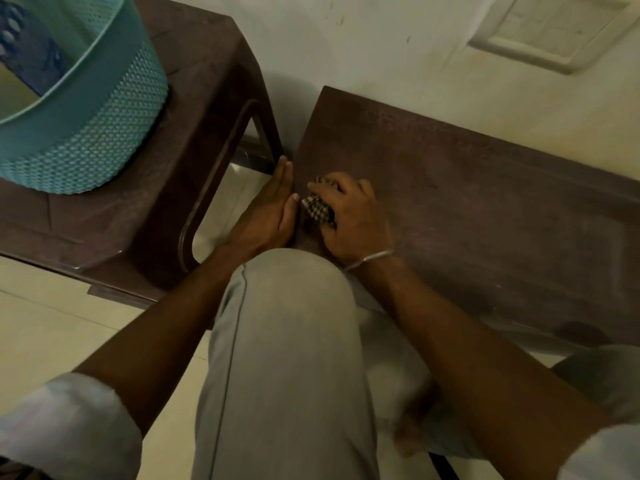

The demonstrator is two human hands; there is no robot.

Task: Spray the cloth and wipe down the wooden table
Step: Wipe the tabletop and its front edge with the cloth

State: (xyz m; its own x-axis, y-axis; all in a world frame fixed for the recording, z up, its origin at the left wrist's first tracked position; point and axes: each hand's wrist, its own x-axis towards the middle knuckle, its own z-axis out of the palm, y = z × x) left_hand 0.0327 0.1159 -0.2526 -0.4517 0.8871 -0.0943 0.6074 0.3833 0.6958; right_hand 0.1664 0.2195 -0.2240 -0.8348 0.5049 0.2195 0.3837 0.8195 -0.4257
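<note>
A low brown table (467, 188) stands against the wall on the right. My right hand (353, 216) presses a small checkered cloth (317, 206) onto the table's left end, fingers curled over the bunched fabric. My left hand (273, 209) lies flat and open along the table's left edge, fingers straight and pointing away from me, thumb close to the cloth. No spray bottle is in view.
A brown plastic stool (145, 202) stands to the left with a teal perforated basket (86, 109) on it. A narrow gap of pale tiled floor (235, 192) separates stool and table. My grey-trousered knee (291, 306) rises in front. A wall panel (550, 29) sits upper right.
</note>
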